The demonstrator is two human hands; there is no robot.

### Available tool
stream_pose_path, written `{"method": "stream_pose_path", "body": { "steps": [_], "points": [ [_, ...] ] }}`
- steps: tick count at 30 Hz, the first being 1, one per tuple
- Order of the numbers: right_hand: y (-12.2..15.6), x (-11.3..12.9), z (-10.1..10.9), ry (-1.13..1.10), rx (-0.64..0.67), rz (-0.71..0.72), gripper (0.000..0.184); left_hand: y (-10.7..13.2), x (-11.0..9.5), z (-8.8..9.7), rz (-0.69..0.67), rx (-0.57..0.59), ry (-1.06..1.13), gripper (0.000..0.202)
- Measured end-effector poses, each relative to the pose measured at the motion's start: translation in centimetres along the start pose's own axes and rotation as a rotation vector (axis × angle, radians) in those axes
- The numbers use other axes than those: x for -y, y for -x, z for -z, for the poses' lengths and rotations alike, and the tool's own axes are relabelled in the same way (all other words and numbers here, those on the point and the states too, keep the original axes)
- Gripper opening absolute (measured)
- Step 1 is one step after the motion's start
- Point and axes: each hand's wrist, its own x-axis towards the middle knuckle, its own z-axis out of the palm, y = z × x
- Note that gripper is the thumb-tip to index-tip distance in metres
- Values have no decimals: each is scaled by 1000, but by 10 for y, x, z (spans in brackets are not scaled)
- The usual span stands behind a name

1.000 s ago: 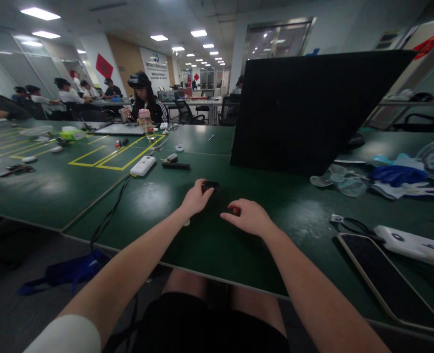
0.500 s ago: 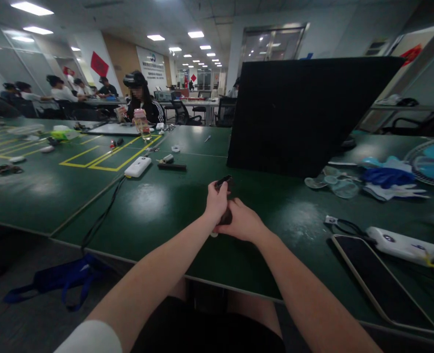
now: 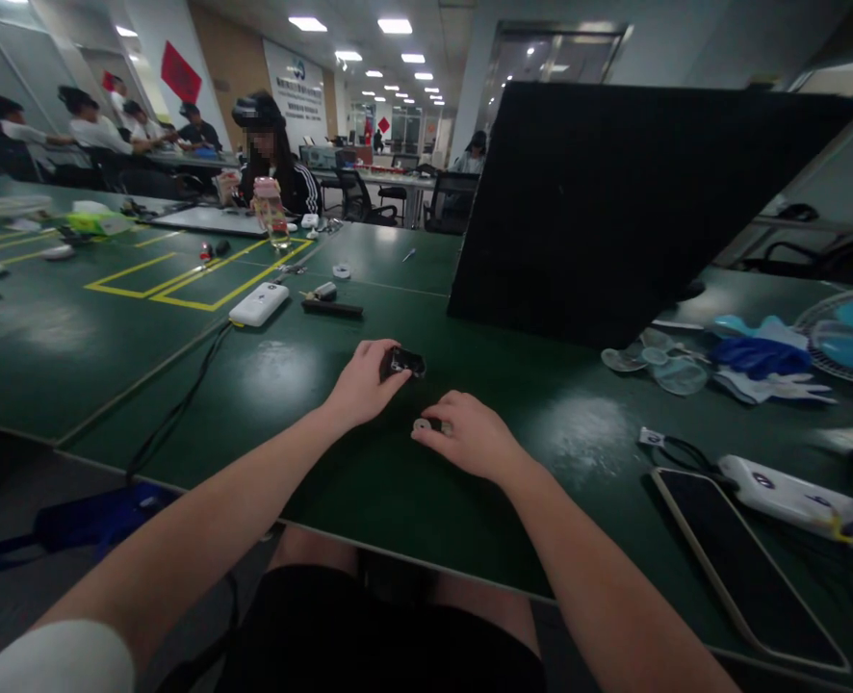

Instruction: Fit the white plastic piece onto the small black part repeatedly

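My left hand (image 3: 365, 387) is closed on a small black part with a shiny, open-looking face (image 3: 407, 363), gripped between thumb and fingers above the green table. Lower and to the right, my right hand (image 3: 474, 435) pinches a small dark cylindrical piece with a pale round end (image 3: 422, 424). The two hands are apart, and so are the things they hold. Beyond my left hand lies a dark bar (image 3: 332, 309), with a small silver-and-grey piece (image 3: 323, 292) just behind it.
A large black panel (image 3: 600, 221) stands tilted beyond my hands. On the right lie a phone (image 3: 748, 568), a white power bank (image 3: 794, 493), gloves (image 3: 762, 356) and a fan (image 3: 852, 332). A cabled white power bank (image 3: 259, 304) lies left; a co-worker (image 3: 271, 159) sits opposite near a bottle (image 3: 271, 214).
My hands were together around the dark thing; now they are separated. The left has moved left with the black part, while the right holds the round-ended piece. The view has turned slightly.
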Motion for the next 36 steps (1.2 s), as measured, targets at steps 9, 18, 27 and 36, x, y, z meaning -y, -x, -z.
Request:
{"method": "stream_pose_path", "body": {
  "steps": [9, 18, 27, 36],
  "points": [
    [-4, -2, -2, -164, -58, -80, 18, -1, -14, 13, -24, 178, -266, 47],
    [-5, -12, 2, -292, -408, -111, 16, 11, -29, 5, -115, 325, -254, 44],
    [-7, -4, -2, -187, -350, 93, 19, 13, -28, -1, -205, 373, -129, 48],
    [-5, -4, 2, -78, -468, -37, 13, 14, -32, 0, -206, 355, -20, 46]
  ]
}}
